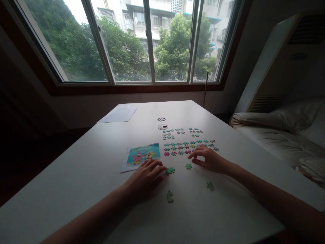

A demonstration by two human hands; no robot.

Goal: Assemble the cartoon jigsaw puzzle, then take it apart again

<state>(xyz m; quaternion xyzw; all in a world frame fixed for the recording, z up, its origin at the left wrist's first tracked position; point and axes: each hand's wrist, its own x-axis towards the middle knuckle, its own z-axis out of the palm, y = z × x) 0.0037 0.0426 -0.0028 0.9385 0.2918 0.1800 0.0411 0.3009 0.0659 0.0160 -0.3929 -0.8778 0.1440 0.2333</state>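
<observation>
My left hand (149,173) lies low over the white table, fingers stretched out, the fingertips touching a small cluster of joined jigsaw pieces (170,170). Over the lower edge of the sorted jigsaw pieces (187,147) is my right hand (207,158), its fingers bent, with a gap between thumb and index finger and no piece visible in it. Just below its fingertips lies a loose green jigsaw piece (188,166). Two more green pieces rest nearer to me, one on the right (210,186) and one in the middle (170,196). A cartoon picture sheet (143,154) lies partly behind my left hand.
Further rows of pieces (169,134) lie beyond the sorted ones. Two round inserts (163,127) are set in the tabletop (76,176). White paper (118,114) lies at the far left corner. A sofa (274,128) stands right, and a window (132,44) is ahead.
</observation>
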